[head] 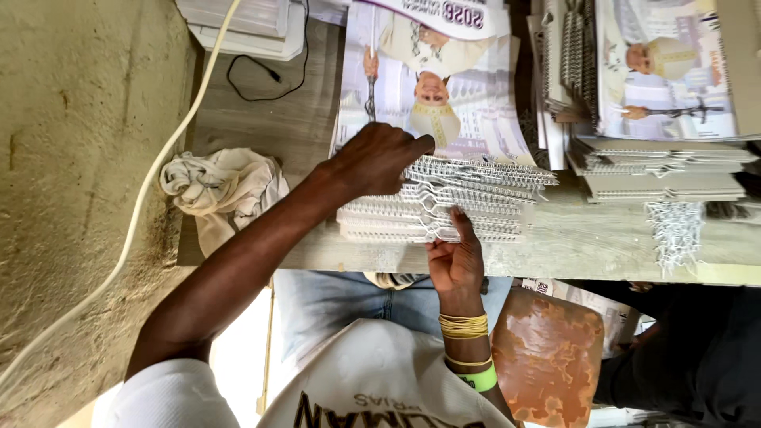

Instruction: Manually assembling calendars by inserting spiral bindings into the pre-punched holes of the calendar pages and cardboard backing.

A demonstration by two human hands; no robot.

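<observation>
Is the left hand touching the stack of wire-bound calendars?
Touching. The head view shows the left hand resting on top of the stack of wire-bound calendars, fingers pressed on the top sheet by the white wire binding. The right hand meets the stack's near edge.

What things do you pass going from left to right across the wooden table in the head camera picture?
White cable → crumpled white cloth → left hand → stack of wire-bound calendars → loose white binding wire.
</observation>
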